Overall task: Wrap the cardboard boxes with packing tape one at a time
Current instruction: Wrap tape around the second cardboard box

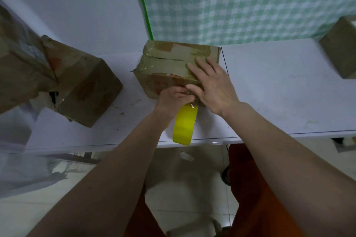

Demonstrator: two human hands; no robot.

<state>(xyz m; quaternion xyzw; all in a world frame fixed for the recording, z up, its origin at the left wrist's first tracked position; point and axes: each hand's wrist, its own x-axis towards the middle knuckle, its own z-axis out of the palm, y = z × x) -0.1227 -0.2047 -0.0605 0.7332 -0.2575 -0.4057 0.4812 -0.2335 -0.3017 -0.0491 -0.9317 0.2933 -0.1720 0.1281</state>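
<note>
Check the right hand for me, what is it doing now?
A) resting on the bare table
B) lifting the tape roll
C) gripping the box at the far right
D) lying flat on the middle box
D: the right hand lies with straight fingers spread on top of the middle box, while the left hand holds the yellow tape roll at the box's near side.
</note>
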